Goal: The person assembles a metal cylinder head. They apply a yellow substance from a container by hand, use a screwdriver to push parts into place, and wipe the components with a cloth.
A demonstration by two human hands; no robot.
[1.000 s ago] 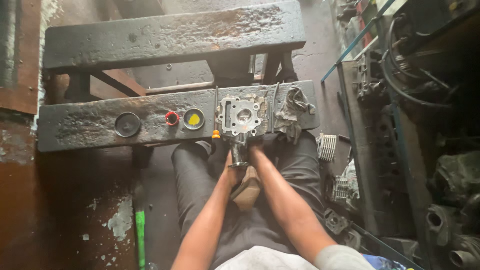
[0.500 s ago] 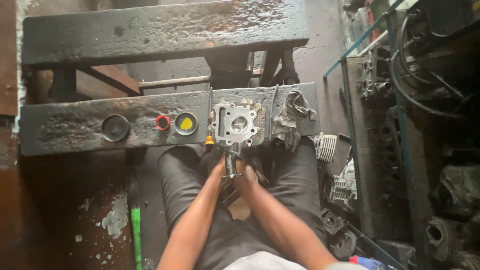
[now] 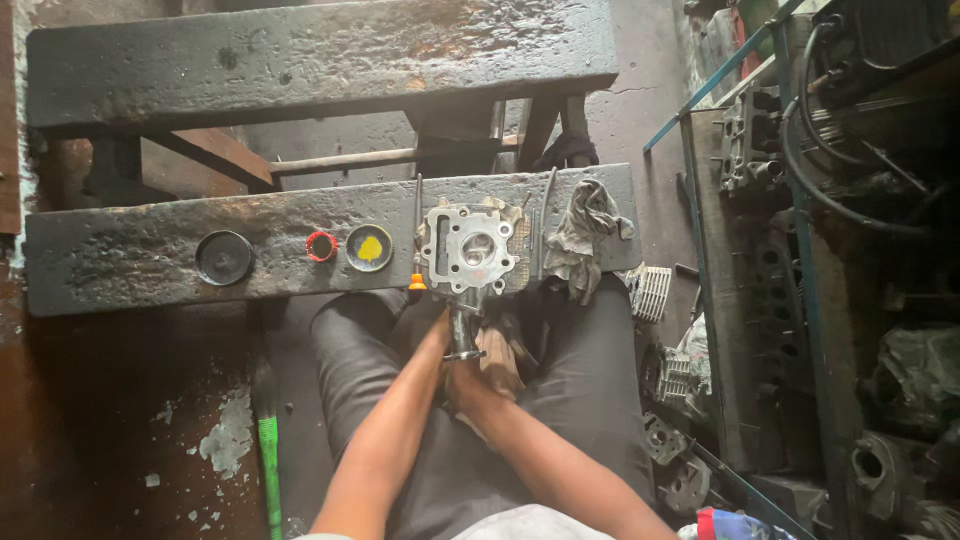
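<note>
both hands have stayed low in the centre of the frame, as half a second ago. the left hand (image 3: 438, 340) and right hand (image 3: 478, 378) are closed around the pipe (image 3: 465, 330) hanging from the cylinder head (image 3: 470, 248), which still rests on the greasy tabletop (image 3: 130, 255) edge at centre, grey rag (image 3: 585, 232) just right of it.

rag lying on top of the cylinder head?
No. The grey rag lies on the bench just right of the cylinder head, whose top face is uncovered.
</note>
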